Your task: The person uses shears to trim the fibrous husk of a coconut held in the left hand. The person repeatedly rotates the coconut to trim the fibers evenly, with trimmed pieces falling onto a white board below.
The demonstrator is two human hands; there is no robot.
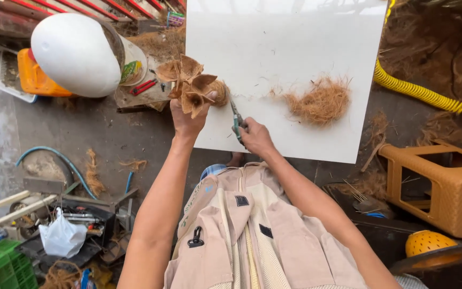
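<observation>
Left hand (188, 119) is closing around the base of a coconut-husk flower (191, 85), lifting it just off the near left corner of the white counter (295, 48). Right hand (255, 136) is gripping a pair of green-handled scissors (237, 122), blades pointing up toward the fuzzy core of the flower, close to the counter's near edge.

Seen from the head camera, the flower is looking light and dry: its brown petals are thin, curled shell-like pieces, probably stiff and brittle at the rims, so they may crack if squeezed. Holding it at the fibrous core, as the fingers are doing now, seems the safest grip, since the matted fibre there is rough and gives a little without slipping.

Further right on the counter, a loose heap of coir fibre (321, 101) is lying, wiry and soft, likely to scatter at a touch. Beyond the far right edge, a ribbed yellow hose (429, 95) is curving across the littered floor.
</observation>
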